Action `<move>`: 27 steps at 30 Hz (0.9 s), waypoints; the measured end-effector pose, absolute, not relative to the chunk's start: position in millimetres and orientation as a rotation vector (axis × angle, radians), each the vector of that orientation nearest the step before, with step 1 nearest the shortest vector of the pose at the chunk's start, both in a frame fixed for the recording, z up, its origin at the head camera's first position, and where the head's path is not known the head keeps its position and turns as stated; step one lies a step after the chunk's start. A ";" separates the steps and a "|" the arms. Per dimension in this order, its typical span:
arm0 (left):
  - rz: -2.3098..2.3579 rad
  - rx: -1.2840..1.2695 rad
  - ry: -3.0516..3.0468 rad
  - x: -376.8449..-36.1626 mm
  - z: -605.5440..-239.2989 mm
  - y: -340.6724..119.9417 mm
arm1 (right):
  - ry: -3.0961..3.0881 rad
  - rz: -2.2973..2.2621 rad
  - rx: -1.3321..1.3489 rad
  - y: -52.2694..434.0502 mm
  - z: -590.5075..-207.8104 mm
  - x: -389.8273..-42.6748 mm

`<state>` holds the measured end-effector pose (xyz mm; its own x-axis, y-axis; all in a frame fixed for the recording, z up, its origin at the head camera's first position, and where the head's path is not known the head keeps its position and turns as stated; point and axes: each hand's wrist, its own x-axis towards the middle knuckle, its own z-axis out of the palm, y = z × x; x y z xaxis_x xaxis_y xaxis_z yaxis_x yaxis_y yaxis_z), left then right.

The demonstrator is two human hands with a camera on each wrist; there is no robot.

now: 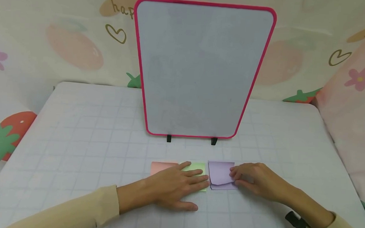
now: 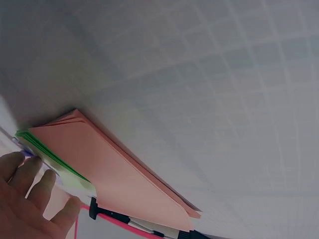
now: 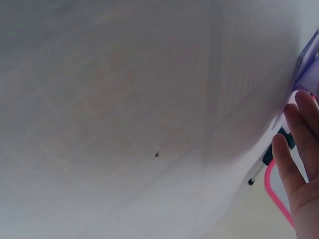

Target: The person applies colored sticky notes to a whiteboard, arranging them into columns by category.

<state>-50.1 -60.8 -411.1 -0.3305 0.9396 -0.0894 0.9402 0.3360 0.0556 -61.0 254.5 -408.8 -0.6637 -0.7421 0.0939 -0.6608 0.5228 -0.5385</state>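
Three sticky note pads lie in a row on the table: pink (image 1: 162, 167), green (image 1: 197, 166) and purple (image 1: 220, 171). My left hand (image 1: 176, 187) rests across the pink and green pads with its fingers spread, fingertips reaching the green pad's right side. My right hand (image 1: 259, 180) pinches the top purple note at its right edge; that note's lower edge is raised off the sheets below. In the left wrist view the pink pad (image 2: 109, 164) shows slightly parted layers. The right wrist view has the purple note (image 3: 309, 74) only at its edge, and the pinch is partly hidden there.
A whiteboard (image 1: 199, 70) with a pink frame stands behind the pads on small black feet (image 1: 169, 138). The table (image 1: 77, 140) has a pale grid cover. Behind it hangs a printed curtain (image 1: 27, 29) with fruit and flowers.
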 end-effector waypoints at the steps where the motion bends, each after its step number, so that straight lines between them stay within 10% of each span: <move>1: -0.007 1.755 2.481 -49.6 -411.0 -60.5 | 2.612 -0.832 -1.206 254.7 -409.1 -61.2; 27: 0.028 1.766 2.463 -48.1 -407.8 -60.6 | 2.554 -0.957 -1.169 258.7 -411.3 -65.3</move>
